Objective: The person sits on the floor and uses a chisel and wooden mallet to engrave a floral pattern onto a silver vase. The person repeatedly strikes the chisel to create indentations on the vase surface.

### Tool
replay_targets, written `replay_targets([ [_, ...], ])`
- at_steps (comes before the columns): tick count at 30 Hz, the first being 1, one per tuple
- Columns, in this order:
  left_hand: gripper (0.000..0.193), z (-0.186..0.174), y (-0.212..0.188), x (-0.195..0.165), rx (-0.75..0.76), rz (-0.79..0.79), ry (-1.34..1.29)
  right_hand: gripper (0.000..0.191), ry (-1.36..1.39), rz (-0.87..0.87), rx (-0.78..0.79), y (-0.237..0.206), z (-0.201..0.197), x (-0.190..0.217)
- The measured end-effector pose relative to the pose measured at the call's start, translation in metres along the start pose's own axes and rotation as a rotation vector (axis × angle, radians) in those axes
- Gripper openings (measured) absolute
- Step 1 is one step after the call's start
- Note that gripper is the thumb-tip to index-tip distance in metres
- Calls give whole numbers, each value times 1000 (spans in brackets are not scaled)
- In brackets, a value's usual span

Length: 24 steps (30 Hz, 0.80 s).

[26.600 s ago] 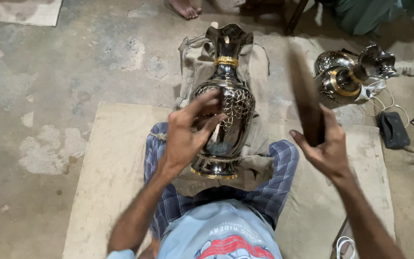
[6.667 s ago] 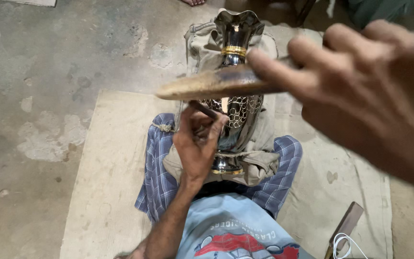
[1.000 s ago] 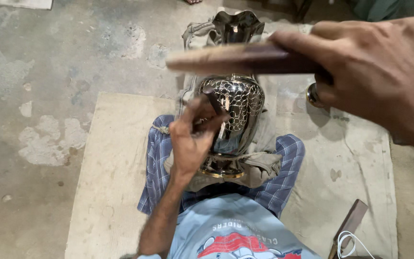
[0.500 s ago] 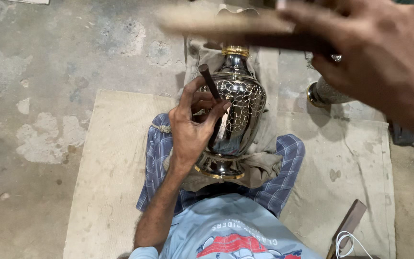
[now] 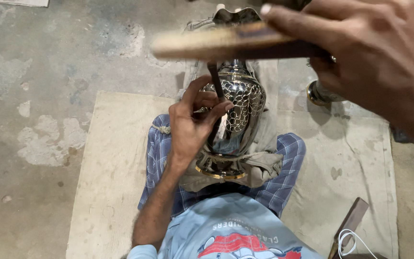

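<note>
— Starting at the grips: what is each hand doing?

— At the centre of the frame the left hand is closed around a thin dark rod, fingers curled and thumb pressed against it. The rod stands almost upright, and its lower end meets the side of the metal vase. At the upper right the right hand, very near the camera and large, is clenched on a flat wooden stick. The stick runs level across the top of the frame, blurred, above the top of the rod.

— And where is the vase?

— It lies lengthwise on the person's lap, centre frame, on a crumpled beige cloth. Its gold-rimmed foot points toward the person and its flared mouth toward the top edge. The body is shiny, with a scale-like pattern.

— What lies around it?

— Under the checked blue trousers is a pale mat on the concrete floor. Another shiny metal piece sits just past the right hand, partly hidden. At the lower right a second wooden piece rests on the mat beside a white cord.
</note>
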<state>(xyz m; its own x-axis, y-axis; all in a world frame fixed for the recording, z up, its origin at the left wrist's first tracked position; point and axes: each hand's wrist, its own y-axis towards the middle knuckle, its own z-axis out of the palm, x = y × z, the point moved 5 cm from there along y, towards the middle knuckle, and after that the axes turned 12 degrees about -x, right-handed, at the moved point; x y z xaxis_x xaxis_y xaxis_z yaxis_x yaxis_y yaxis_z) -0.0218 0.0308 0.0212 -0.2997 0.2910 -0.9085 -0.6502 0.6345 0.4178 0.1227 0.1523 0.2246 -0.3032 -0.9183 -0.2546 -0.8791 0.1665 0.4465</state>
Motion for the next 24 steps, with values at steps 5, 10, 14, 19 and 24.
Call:
replay_targets([
  [5, 49, 4, 8, -2, 134, 39, 21, 53, -174, 46, 264, -25, 6, -3],
  [10, 51, 7, 16, -5, 267, 99, 27, 60, 235, 208, -101, -49, 3, -9],
  [14, 48, 10, 22, -9, 395, 94, 35, 64, -248, 67, 42, -72, 15, -11],
  [19, 52, 12, 30, -17, 510, 90, 80, 57, 85, 254, -90, -105, 25, -14],
  [24, 51, 19, 34, -24, 618, 159, 124, 50, 303, 467, -310, -151, 47, -24],
])
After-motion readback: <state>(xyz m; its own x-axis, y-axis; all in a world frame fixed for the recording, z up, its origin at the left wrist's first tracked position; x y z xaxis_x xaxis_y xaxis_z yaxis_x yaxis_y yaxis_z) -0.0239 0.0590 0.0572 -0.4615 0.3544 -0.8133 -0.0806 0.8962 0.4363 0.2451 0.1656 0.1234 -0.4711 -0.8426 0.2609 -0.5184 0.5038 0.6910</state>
